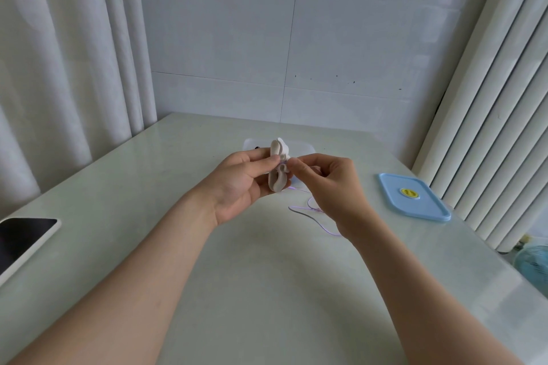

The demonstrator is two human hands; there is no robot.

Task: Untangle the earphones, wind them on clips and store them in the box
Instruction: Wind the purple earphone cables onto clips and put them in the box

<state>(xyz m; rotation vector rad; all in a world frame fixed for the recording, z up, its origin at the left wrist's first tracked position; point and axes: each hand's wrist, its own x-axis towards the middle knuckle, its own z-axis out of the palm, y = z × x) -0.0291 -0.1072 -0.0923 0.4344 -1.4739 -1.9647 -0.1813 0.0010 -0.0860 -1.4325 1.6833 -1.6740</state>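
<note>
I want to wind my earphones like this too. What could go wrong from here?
1. The loose cord lies in curves on the table below the right hand. It could knot again or snag as it is drawn in.
2. The right hand pinches the thin cord right beside the clip. A hard tug might strain it.
3. The left hand holds the clip by thumb and fingers. If that grip slips, the winding could come loose.

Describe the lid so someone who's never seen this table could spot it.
On the pale table, look to the right edge, by the ribbed white panels. The lid lies flat there: the only light-blue thing on it, with a round yellow sticker in its middle.
</note>
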